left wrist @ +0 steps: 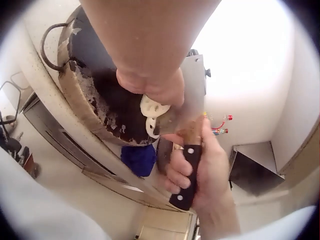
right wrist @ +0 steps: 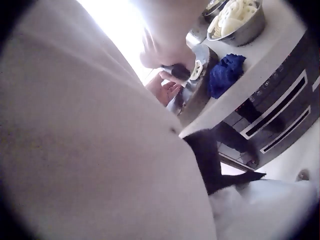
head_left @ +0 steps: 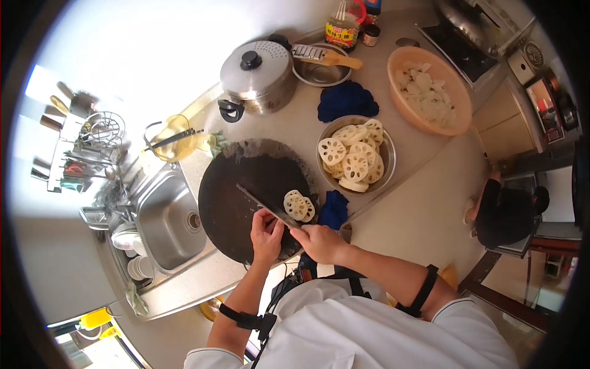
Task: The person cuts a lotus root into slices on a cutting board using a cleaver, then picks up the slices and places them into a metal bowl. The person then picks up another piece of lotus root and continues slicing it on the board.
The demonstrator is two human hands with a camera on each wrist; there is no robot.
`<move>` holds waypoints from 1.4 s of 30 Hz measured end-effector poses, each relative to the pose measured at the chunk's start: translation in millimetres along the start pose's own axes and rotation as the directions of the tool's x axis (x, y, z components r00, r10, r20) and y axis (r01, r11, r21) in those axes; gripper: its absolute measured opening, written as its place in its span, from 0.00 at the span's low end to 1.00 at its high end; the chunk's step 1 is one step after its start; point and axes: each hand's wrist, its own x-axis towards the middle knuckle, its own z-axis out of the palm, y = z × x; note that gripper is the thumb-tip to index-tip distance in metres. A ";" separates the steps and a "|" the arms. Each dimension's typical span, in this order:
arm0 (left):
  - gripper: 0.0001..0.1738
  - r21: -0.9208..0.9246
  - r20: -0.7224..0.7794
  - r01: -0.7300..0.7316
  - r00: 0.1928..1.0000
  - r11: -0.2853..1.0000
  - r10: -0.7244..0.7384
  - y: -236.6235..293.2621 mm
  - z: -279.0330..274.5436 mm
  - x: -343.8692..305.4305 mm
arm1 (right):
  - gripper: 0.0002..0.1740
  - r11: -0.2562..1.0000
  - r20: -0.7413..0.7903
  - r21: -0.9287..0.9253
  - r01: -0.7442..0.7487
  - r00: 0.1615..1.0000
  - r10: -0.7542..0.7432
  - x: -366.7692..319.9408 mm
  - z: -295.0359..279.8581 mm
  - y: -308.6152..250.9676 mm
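Note:
The right hand [head_left: 321, 243] grips the black handle [left wrist: 186, 177] of a wide-bladed knife [head_left: 263, 203]. The blade stands on edge over the round dark chopping board [head_left: 230, 184]. On the blade's near left side is the left hand [head_left: 267, 237], fingers loosely bent and thumb apart, fingertips close to the blade; whether they touch it cannot be told. Nothing shows in its palm in the right wrist view. Lotus root slices [head_left: 297, 205] lie overlapping on the board, across the blade from the left hand. The left forearm hides part of the board in the left wrist view.
A metal bowl of lotus slices [head_left: 388, 161] stands right of the board, with blue cloths [head_left: 334, 209] nearby. Behind are a lidded pot [head_left: 258, 80], a grater [head_left: 316, 54] over a basin and a peach bowl of white pieces [head_left: 399, 107]. A sink [head_left: 169, 227] is at left.

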 end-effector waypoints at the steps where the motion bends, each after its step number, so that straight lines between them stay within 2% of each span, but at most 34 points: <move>1: 0.15 0.031 0.007 0.000 1.000 1.000 0.000 2.6 1.6 1.3 | 0.25 0.999 -0.008 0.021 0.032 0.999 -0.032 -11.3 -10.7 -10.3; 2: 0.15 0.061 0.012 0.008 1.000 0.998 -0.008 3.4 3.1 0.6 | 0.25 0.999 -0.010 0.025 0.033 0.999 -0.032 -23.5 -22.0 -18.2; 3: 0.15 0.065 0.013 0.014 1.000 0.998 -0.015 3.2 4.6 -1.3 | 0.25 0.989 -0.081 0.119 0.090 0.993 -0.080 -36.9 -33.3 -23.4; 4: 0.18 0.204 0.017 -0.034 0.999 0.978 0.032 3.7 7.1 -1.1 | 0.25 0.967 -0.155 0.207 0.148 0.981 -0.117 -49.4 -45.0 -25.8; 5: 0.21 0.333 0.025 -0.087 0.996 0.939 0.084 4.9 11.9 2.1 | 0.26 0.943 -0.136 0.301 0.143 0.985 -0.106 -58.0 -62.6 -23.2; 6: 0.23 0.455 0.038 -0.139 0.990 0.880 0.137 6.6 15.8 4.0 | 0.26 0.944 -0.134 0.297 0.142 0.985 -0.107 -63.8 -72.7 -5.1; 7: 0.37 0.488 0.067 -0.130 0.992 0.863 0.112 10.5 19.4 3.7 | 0.27 0.876 0.009 0.481 -0.045 0.999 0.046 -66.4 -81.7 18.6; 8: 0.37 0.489 0.064 -0.130 0.991 0.863 0.114 18.1 23.8 1.8 | 0.28 0.747 0.177 0.619 -0.243 0.970 0.170 -67.8 -87.4 37.2; 9: 0.43 0.626 0.133 -0.243 0.969 0.741 0.206 27.2 28.7 -1.5 | 0.28 0.746 0.178 0.620 -0.243 0.970 0.169 -70.7 -89.7 49.6; 10: 0.49 0.734 0.216 -0.345 0.935 0.585 0.281 31.5 32.4 -2.8 | 0.31 0.678 0.212 0.682 -0.275 0.961 0.176 -74.1 -90.8 59.9; 11: 0.60 0.745 0.240 -0.350 0.935 0.567 0.262 27.0 34.2 -1.1 | 0.34 0.600 0.248 0.739 -0.306 0.952 0.180 -77.1 -88.9 67.4; 15: 0.62 0.796 0.292 -0.375 0.925 0.474 0.242 24.3 43.3 8.3 | 0.38 0.516 0.342 0.762 -0.390 0.920 0.189 -82.6 -80.2 83.1; 17: 0.58 0.810 0.306 -0.388 0.919 0.440 0.247 23.3 42.3 15.6 | 0.37 0.293 0.420 0.837 -0.463 0.886 0.199 -82.8 -76.4 87.7; 18: 0.58 0.811 0.310 -0.391 0.918 0.436 0.247 22.8 41.3 17.8 | 0.37 0.289 0.419 0.839 -0.460 0.887 0.196 -82.4 -72.4 93.8; 20: 0.55 0.802 0.340 -0.415 0.908 0.429 0.243 24.8 39.7 23.0 | 0.38 0.276 0.600 0.747 -0.605 0.792 0.112 -80.7 -67.7 101.0; 22: 0.52 0.791 0.348 -0.426 0.904 0.439 0.249 25.5 34.9 26.6 | 0.39 0.245 0.596 0.768 -0.592 0.800 0.068 -78.4 -62.5 101.9; 24: 0.50 0.757 0.341 -0.414 0.910 0.505 0.235 19.2 30.4 30.1 | 0.39 0.217 0.649 0.742 -0.635 0.761 0.008 -70.7 -58.5 105.7; 25: 0.45 0.748 0.305 -0.352 0.935 0.562 0.179 26.6 32.9 28.6 | 0.39 0.261 0.646 0.740 -0.620 0.763 -0.021 -69.0 -57.5 103.0; 26: 0.45 0.746 0.314 -0.360 0.932 0.560 0.181 25.7 32.6 28.0 | 0.39 0.256 0.640 0.746 -0.614 0.768 -0.022 -69.9 -57.3 99.1; 28: 0.42 0.651 0.246 -0.322 0.946 0.688 0.210 22.6 36.3 30.9 | 0.39 0.366 0.584 0.752 -0.549 0.811 0.016 -77.5 -64.9 89.2; 29: 0.39 0.630 0.249 -0.362 0.932 0.687 0.263 34.2 48.0 32.1 | 0.40 0.420 0.558 0.744 -0.520 0.829 0.038 -85.0 -75.4 82.9; 30: 0.39 0.616 0.268 -0.374 0.927 0.693 0.262 47.3 60.1 36.3 | 0.40 0.411 0.544 0.753 -0.514 0.838 0.052 -91.7 -85.1 79.0; 32: 0.37 0.512 0.330 -0.553 0.833 0.657 0.444 67.8 99.1 49.8 | 0.34 0.411 0.474 0.786 -0.462 0.877 0.080 -108.8 -109.5 79.2; 33: 0.37 0.456 0.334 -0.568 0.823 0.685 0.460 69.7 118.4 61.7 | 0.32 0.409 0.407 0.821 -0.398 0.911 0.068 -115.4 -120.7 83.1; 34: 0.35 0.380 0.363 -0.634 0.772 0.673 0.522 70.1 140.7 73.4 | 0.30 0.444 0.330 0.835 -0.325 0.941 0.068 -121.3 -133.5 85.5; 36: 0.35 0.339 0.433 -0.636 0.760 0.694 0.485 82.1 193.5 81.6 | 0.28 0.456 0.213 0.857 -0.241 0.971 0.113 -140.6 -163.0 93.1; 37: 0.36 0.461 0.489 -0.661 0.746 0.592 0.452 76.4 207.8 93.4 | 0.27 0.564 0.126 0.800 -0.204 0.977 0.174 -140.8 -169.7 94.3; 39: 0.41 0.668 0.585 -0.686 0.724 0.289 0.365 50.5 218.6 121.8 | 0.24 0.723 -0.021 0.674 -0.152 0.974 0.224 -146.3 -188.0 89.4; 40: 0.41 0.647 0.604 -0.706 0.705 0.288 0.371 58.6 229.1 116.5 | 0.24 0.718 -0.044 0.681 -0.144 0.971 0.236 -153.7 -191.3 90.8; 42: 0.46 0.738 0.561 -0.635 0.766 0.230 0.314 81.5 237.1 105.7 | 0.22 0.788 -0.316 0.612 0.064 0.934 0.169 -161.9 -188.0 95.5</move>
